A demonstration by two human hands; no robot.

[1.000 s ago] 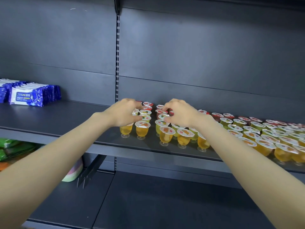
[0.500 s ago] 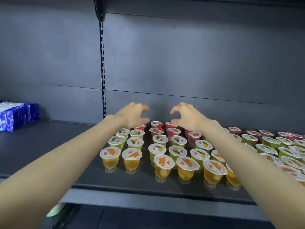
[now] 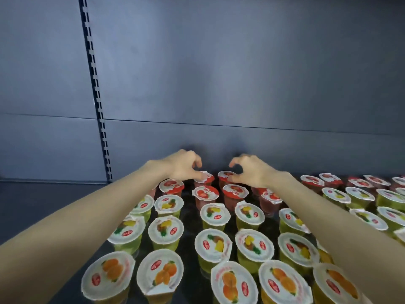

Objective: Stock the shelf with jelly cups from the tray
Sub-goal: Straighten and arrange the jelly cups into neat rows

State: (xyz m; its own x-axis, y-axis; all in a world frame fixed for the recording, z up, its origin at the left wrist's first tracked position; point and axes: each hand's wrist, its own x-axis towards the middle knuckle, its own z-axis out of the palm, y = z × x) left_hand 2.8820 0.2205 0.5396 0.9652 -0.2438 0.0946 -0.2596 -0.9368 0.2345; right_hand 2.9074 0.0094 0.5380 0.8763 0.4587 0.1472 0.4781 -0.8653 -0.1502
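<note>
A dark grey back panel (image 3: 241,73) fills the upper half of the view, split by a slotted upright (image 3: 96,102) on the left. Below it runs the dark shelf (image 3: 43,205), bare at the left and covered from the middle to the right edge by jelly cups (image 3: 215,244), all standing upright in close rows. The nearest row has lids with orange fruit, the middle rows hold green jelly under pineapple lids, and the rows nearest the panel are red with strawberry lids. Two bare forearms reach in from the lower corners over the cups, the left forearm (image 3: 87,216) crossing the edge of the block and the right forearm (image 3: 328,216) lying above its middle. The left hand (image 3: 182,165) and right hand (image 3: 252,170) hang side by side, near each other, over the rearmost red row. Each hand's fingers (image 3: 196,160) are bent in a loose claw, thumb apart from forefinger, gripping nothing. The left thumb tip touches the lid of one rear red cup (image 3: 209,177); the right thumb tip touches the neighbouring red cup (image 3: 222,174).
</note>
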